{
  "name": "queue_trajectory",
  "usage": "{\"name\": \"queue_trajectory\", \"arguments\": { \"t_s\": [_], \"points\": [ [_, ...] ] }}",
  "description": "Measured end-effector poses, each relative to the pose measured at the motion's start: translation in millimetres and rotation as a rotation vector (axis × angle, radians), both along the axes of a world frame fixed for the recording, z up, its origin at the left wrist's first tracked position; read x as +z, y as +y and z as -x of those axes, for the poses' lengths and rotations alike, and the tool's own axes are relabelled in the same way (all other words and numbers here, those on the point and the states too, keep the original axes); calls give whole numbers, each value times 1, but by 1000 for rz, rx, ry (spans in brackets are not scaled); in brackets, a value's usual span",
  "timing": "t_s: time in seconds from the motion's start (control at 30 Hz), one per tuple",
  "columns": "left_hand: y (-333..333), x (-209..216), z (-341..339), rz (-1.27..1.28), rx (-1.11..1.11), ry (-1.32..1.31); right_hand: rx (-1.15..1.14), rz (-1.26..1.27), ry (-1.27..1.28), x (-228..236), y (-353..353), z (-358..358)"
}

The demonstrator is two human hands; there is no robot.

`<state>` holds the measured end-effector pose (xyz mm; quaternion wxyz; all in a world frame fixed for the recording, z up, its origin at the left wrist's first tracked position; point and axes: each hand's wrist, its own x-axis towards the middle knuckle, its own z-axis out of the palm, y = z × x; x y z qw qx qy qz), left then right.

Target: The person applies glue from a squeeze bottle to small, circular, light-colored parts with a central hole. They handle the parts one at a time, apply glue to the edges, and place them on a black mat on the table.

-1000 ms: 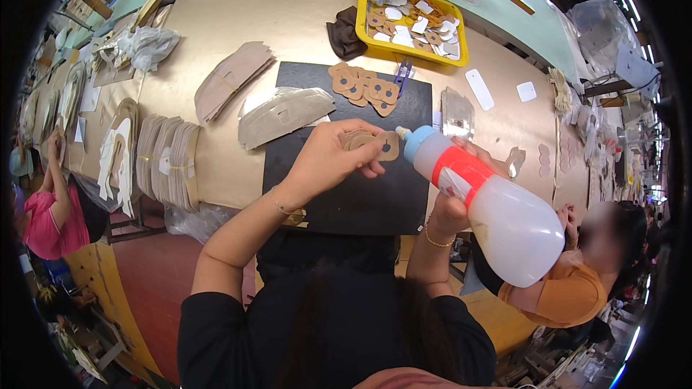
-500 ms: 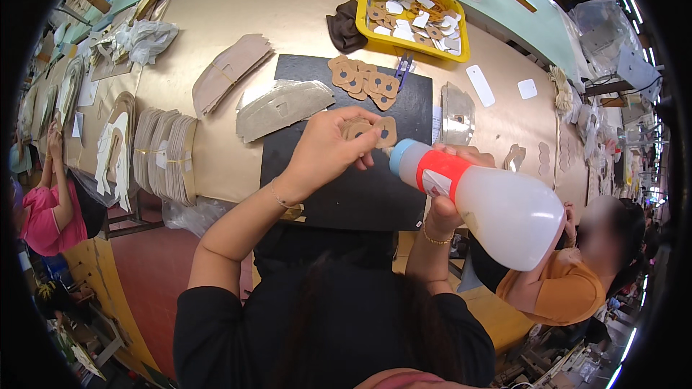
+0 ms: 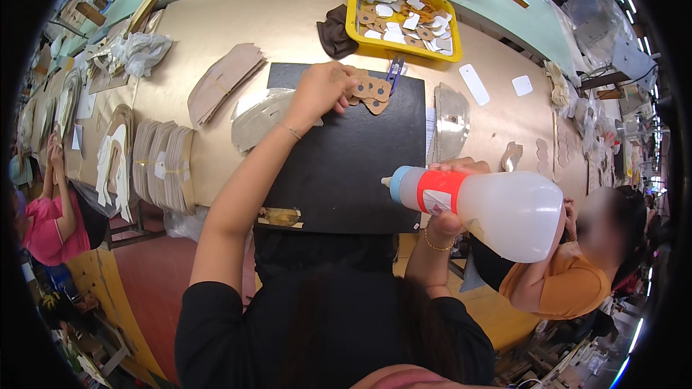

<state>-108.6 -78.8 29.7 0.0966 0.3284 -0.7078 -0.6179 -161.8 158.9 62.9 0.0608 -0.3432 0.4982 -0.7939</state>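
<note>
My right hand point(image 3: 450, 220) is wrapped round a translucent white squeeze bottle point(image 3: 512, 209) with a red band and a light blue cap. The bottle lies tilted nearly level, its narrow nozzle pointing left over the black board point(image 3: 339, 187). My left hand point(image 3: 328, 92) is at the board's far side, fingers closed at a pile of small tan cut pieces point(image 3: 371, 88) with dark round centres. The fingers pinch some of these pieces, though the hand hides most of what they hold. Beside that hand, partly behind its wrist, lies a stack of grey-beige curved panels point(image 3: 254, 119).
A yellow tray point(image 3: 351, 18) of small cut pieces stands at the back, a dark cloth point(image 3: 336, 32) beside it. Purple thread snips point(image 3: 394, 72) lie by the pile. Bundled panels point(image 3: 164, 162) stand left. A clear curved template point(image 3: 452, 122) lies right; a co-worker in orange point(image 3: 569, 284) sits nearby.
My left hand has moved away from the nozzle, up and left to the pile of tan pieces. The bottle has levelled slightly in my right hand and its nozzle now shows uncovered.
</note>
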Motion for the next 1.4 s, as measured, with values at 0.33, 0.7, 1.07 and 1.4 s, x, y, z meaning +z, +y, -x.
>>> {"name": "queue_trajectory", "arguments": {
  "t_s": [0.33,0.7,1.07,1.4],
  "points": [
    [29,27,-42,-473,-1,264,-165,29,132,4,-9,11],
    [56,47,-53,-449,11,251,-181,-21,395,4,-13,15],
    [62,53,-59,-462,-12,285,-169,-115,492,4,-10,17],
    [61,46,-61,-478,41,322,-320,-11,349,8,-12,14]
  ]
}}
